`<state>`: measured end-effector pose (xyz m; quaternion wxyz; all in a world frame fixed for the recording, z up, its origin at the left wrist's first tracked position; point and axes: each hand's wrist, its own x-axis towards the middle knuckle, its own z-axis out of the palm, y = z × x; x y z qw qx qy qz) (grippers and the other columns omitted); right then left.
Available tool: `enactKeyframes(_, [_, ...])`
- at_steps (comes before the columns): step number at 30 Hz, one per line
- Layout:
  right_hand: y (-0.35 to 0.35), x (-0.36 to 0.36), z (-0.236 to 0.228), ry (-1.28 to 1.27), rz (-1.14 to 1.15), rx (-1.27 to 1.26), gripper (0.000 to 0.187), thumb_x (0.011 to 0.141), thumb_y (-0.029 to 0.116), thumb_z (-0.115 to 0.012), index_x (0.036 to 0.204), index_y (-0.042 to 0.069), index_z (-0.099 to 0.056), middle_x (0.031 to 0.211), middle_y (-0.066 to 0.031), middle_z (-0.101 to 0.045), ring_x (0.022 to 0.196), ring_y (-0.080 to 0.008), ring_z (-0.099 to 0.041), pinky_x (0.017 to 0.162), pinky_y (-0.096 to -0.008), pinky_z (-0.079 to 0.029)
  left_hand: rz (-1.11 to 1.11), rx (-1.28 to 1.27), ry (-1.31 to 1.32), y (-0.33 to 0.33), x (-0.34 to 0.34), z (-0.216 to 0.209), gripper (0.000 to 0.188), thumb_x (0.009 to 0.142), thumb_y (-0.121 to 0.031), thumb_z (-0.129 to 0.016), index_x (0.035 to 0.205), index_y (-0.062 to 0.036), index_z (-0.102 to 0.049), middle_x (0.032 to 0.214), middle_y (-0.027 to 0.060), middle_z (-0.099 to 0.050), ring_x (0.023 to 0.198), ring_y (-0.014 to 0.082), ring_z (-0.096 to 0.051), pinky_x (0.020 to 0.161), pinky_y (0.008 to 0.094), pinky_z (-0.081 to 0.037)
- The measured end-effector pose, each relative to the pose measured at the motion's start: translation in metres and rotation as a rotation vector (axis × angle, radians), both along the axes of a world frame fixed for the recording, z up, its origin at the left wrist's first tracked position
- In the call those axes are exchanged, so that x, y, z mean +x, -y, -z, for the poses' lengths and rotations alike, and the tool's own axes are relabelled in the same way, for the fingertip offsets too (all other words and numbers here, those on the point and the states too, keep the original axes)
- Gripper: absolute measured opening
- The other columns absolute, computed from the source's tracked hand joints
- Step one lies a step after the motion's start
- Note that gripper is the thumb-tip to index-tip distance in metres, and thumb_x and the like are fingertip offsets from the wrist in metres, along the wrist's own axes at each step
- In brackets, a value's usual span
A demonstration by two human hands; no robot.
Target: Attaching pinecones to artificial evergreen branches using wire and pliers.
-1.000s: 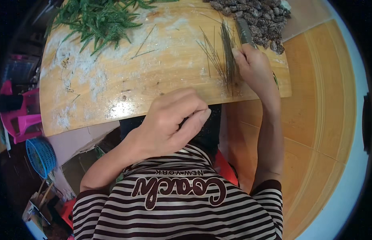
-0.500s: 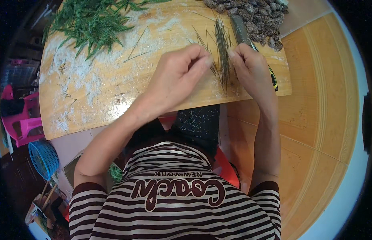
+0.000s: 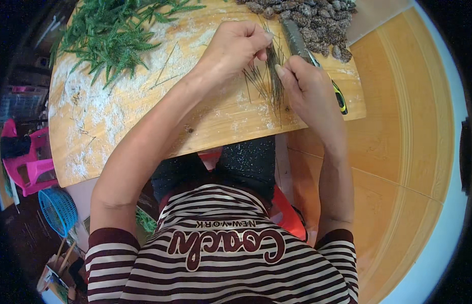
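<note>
Thin dark wires (image 3: pixel 274 81) lie in a loose bundle on the wooden table, some fanned out to the left. At the far end of the bundle, my left hand (image 3: pixel 238 44) is closed, thumb and fingertips pinching among the wires. My right hand (image 3: pixel 312 88) is closed just right of the bundle, its thumb tip against the bent forefinger. Whatever it pinches is too small to make out. Right behind it lies a long dark-grey bar-shaped thing (image 3: pixel 294 39). A black and yellow handle (image 3: pixel 340 97) shows beside my right wrist.
Brown pine cones (image 3: pixel 317 23) are heaped at the table's far right. Green artificial sprigs (image 3: pixel 112 43) cover the far left. White flakes (image 3: pixel 101 109) are scattered over the wooden table (image 3: pixel 215 121). A blue basket (image 3: pixel 58 210) and a pink chair (image 3: pixel 33 162) stand on the left.
My left hand has moved away from me to the far end of the wires and now pinches there. The right hand has shifted slightly left, closer to the bundle.
</note>
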<state>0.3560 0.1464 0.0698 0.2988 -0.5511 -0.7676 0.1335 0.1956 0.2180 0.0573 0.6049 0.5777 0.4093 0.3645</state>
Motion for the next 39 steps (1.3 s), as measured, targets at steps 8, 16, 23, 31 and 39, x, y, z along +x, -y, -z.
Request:
enactKeyframes(8, [0.007, 0.007, 0.004, 0.018, 0.010, -0.028, 0.025, 0.088, 0.014, -0.054, 0.072, -0.002, -0.043, 0.059, -0.0181, -0.045, 0.053, -0.0330, -0.043, 0.050, -0.0376, -0.036, -0.037, 0.012, 0.045, 0.000, 0.004, 0.003, 0.020, 0.085, -0.017, -0.058, 0.068, -0.0056, -0.058, 0.062, -0.0004, -0.056, 0.055, 0.0048, -0.047, 0.050, 0.0207, -0.036])
enactKeyframes(16, [0.012, 0.005, -0.012, -0.019, 0.011, -0.014, 0.021, 0.089, 0.014, -0.055, 0.076, -0.001, -0.048, 0.058, -0.0142, -0.048, 0.051, -0.0223, -0.046, 0.049, -0.0330, -0.037, -0.108, 0.056, 0.135, 0.005, 0.000, -0.006, 0.018, 0.087, -0.019, -0.058, 0.074, -0.0067, -0.058, 0.063, -0.0016, -0.056, 0.055, 0.0037, -0.046, 0.050, 0.0191, -0.035])
enactKeyframes(23, [0.010, -0.005, -0.018, -0.145, 0.019, 0.013, 0.016, 0.089, 0.013, -0.055, 0.082, 0.000, -0.053, 0.058, -0.0093, -0.050, 0.051, -0.0150, -0.048, 0.049, -0.0285, -0.038, -0.083, 0.098, 0.242, 0.015, 0.002, -0.023, 0.017, 0.088, -0.023, -0.059, 0.079, -0.0088, -0.059, 0.065, -0.0025, -0.056, 0.054, 0.0035, -0.045, 0.049, 0.0187, -0.033])
enactKeyframes(31, [0.011, -0.006, -0.011, -0.188, -0.003, -0.029, 0.013, 0.089, 0.010, -0.054, 0.083, -0.001, -0.055, 0.056, -0.0056, -0.048, 0.051, -0.0100, -0.046, 0.048, -0.0240, -0.037, -0.147, 0.025, 0.185, 0.012, -0.015, -0.025, 0.015, 0.089, -0.021, -0.059, 0.082, -0.0077, -0.059, 0.066, -0.0013, -0.057, 0.055, 0.0039, -0.046, 0.049, 0.0193, -0.034])
enactKeyframes(39, [0.030, 0.018, -0.003, -0.325, 0.098, -0.099, 0.010, 0.090, 0.007, -0.053, 0.084, 0.000, -0.056, 0.059, 0.0011, -0.050, 0.055, -0.0041, -0.046, 0.050, -0.0209, -0.037, -0.250, 0.000, 0.027, 0.019, -0.029, -0.026, 0.029, 0.087, -0.019, -0.057, 0.106, 0.0039, -0.056, 0.087, 0.0070, -0.060, 0.077, 0.0122, -0.053, 0.072, 0.0246, -0.043])
